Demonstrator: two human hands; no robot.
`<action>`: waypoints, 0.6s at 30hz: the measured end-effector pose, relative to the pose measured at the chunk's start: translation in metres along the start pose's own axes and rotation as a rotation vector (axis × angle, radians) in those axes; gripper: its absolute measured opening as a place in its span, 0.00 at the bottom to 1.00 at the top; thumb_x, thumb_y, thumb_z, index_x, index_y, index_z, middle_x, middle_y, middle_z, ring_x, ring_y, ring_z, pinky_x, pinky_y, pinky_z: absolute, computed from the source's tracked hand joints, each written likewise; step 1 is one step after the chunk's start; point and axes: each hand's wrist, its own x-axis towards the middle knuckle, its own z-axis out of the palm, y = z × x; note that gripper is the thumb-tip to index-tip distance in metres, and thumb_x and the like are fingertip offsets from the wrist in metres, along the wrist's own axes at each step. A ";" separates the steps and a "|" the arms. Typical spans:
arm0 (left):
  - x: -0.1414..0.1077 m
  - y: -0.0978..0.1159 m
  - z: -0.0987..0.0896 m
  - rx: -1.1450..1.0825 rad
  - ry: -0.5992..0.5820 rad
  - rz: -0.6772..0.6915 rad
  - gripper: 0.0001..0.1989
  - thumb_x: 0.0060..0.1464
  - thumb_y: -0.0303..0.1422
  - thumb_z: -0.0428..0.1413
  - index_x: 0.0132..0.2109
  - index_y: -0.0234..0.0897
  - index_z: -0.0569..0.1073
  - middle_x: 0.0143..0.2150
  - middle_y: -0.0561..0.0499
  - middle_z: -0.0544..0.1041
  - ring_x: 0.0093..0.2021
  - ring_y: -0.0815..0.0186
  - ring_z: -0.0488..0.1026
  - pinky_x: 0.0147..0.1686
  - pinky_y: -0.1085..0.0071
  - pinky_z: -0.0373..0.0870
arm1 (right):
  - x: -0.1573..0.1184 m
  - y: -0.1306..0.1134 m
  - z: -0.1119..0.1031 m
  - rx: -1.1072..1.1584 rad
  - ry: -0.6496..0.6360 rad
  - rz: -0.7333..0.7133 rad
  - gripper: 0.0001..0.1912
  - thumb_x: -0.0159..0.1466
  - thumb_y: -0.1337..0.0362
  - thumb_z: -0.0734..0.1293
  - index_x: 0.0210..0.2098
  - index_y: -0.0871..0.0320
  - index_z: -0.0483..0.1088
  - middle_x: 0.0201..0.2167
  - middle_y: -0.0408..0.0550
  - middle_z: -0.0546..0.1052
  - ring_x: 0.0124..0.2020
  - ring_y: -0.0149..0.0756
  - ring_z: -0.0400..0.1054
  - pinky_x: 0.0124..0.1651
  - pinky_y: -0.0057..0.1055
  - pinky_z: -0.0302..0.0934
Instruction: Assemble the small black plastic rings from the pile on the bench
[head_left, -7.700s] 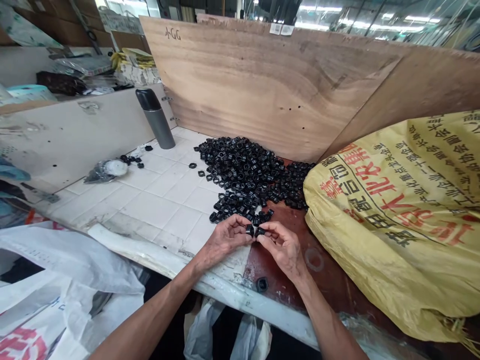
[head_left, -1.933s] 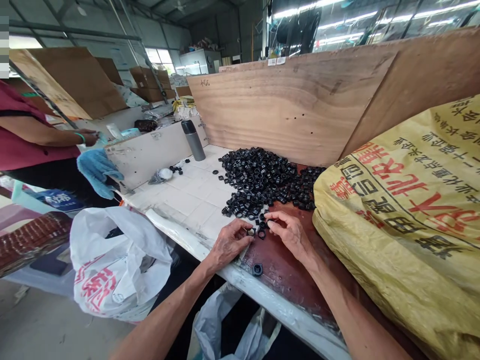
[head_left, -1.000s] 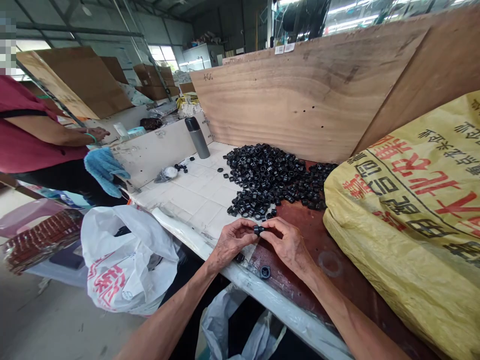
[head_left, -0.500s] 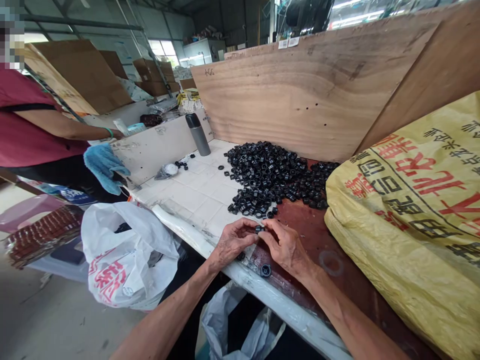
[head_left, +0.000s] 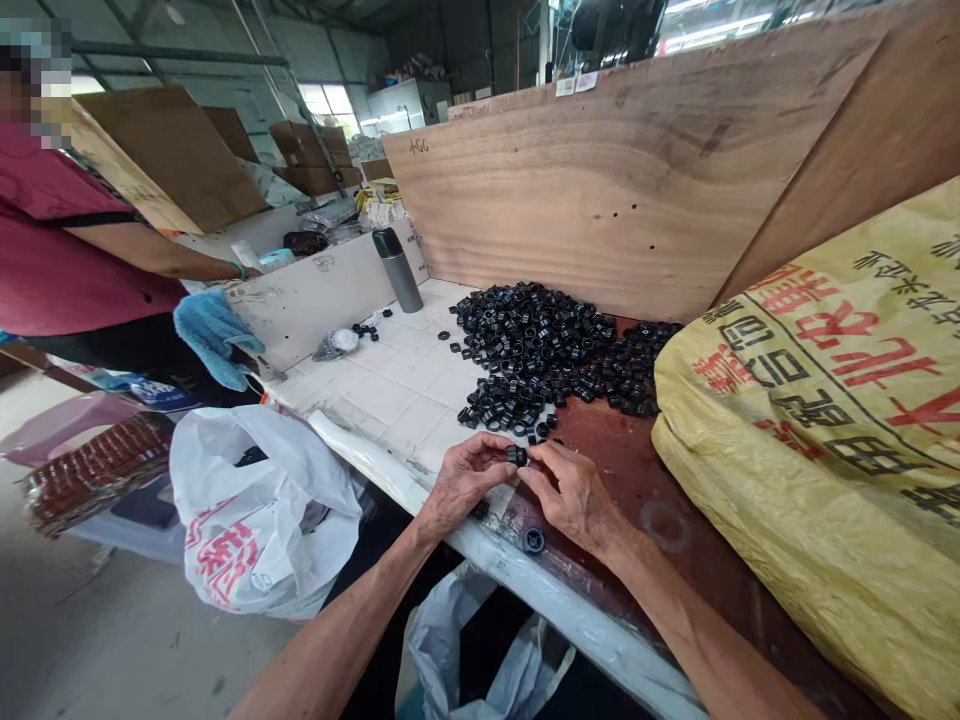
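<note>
Between my two hands is a small black plastic ring [head_left: 517, 456], close to the table's front edge. My left hand [head_left: 466, 484] is closed, its thumb and fingertips pinching the ring from the left. From the other side, my right hand [head_left: 570, 492] is also closed, with thumb and index finger at the ring's right edge. Just beyond lies a big heap of similar black rings [head_left: 532, 345]. A round black part with a spoked inside [head_left: 533, 540] rests on the red-brown surface below my right hand. Another dark piece [head_left: 481, 509] is partly hidden under my left hand.
A grey bottle [head_left: 400, 272] stands at the back left by a low partition. Wooden boards [head_left: 630, 190] wall the back. A yellow woven sack [head_left: 810, 440] bulges in from the right. White plastic bags [head_left: 262, 510] hang at the front edge. Another person [head_left: 82, 240] stands at left.
The black ring between my fingers shows more of its side now; the hands have barely moved. The person at left has shifted slightly right in view.
</note>
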 end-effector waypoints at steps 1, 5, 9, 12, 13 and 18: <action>0.000 0.000 0.000 -0.001 0.002 0.007 0.14 0.48 0.31 0.67 0.43 0.32 0.75 0.35 0.49 0.80 0.34 0.68 0.76 0.39 0.71 0.73 | 0.000 -0.001 -0.001 -0.020 -0.015 -0.010 0.14 0.69 0.60 0.61 0.29 0.57 0.70 0.24 0.44 0.73 0.27 0.33 0.68 0.34 0.28 0.59; 0.000 0.000 0.000 0.007 0.017 0.019 0.14 0.48 0.31 0.67 0.42 0.32 0.75 0.37 0.48 0.80 0.35 0.68 0.76 0.39 0.72 0.72 | -0.001 -0.002 -0.003 0.003 0.006 0.027 0.15 0.67 0.55 0.65 0.28 0.57 0.70 0.22 0.42 0.70 0.21 0.29 0.62 0.28 0.27 0.56; -0.001 0.000 0.000 0.013 0.023 0.012 0.14 0.48 0.30 0.67 0.42 0.32 0.75 0.37 0.48 0.80 0.36 0.67 0.77 0.41 0.71 0.72 | 0.000 -0.002 -0.002 0.019 -0.022 0.008 0.17 0.66 0.56 0.65 0.23 0.56 0.67 0.19 0.40 0.67 0.21 0.29 0.60 0.28 0.27 0.55; -0.001 0.002 0.000 0.012 0.011 0.008 0.14 0.48 0.30 0.67 0.42 0.33 0.75 0.38 0.48 0.80 0.37 0.66 0.77 0.41 0.70 0.72 | 0.000 -0.001 -0.002 0.044 0.027 0.011 0.10 0.65 0.59 0.66 0.30 0.57 0.70 0.25 0.42 0.71 0.25 0.31 0.63 0.32 0.27 0.58; -0.002 0.002 0.000 0.011 0.010 0.007 0.13 0.48 0.30 0.67 0.42 0.33 0.75 0.38 0.48 0.80 0.37 0.67 0.77 0.41 0.71 0.72 | 0.000 -0.001 -0.002 0.056 0.030 0.007 0.08 0.65 0.60 0.66 0.32 0.57 0.70 0.27 0.43 0.72 0.26 0.32 0.65 0.33 0.28 0.59; -0.002 0.005 0.002 0.002 0.016 -0.011 0.14 0.47 0.29 0.67 0.42 0.33 0.75 0.35 0.50 0.80 0.34 0.69 0.76 0.38 0.73 0.72 | 0.001 0.002 0.000 0.052 0.033 0.014 0.07 0.66 0.62 0.65 0.31 0.56 0.69 0.25 0.43 0.72 0.28 0.34 0.66 0.35 0.28 0.60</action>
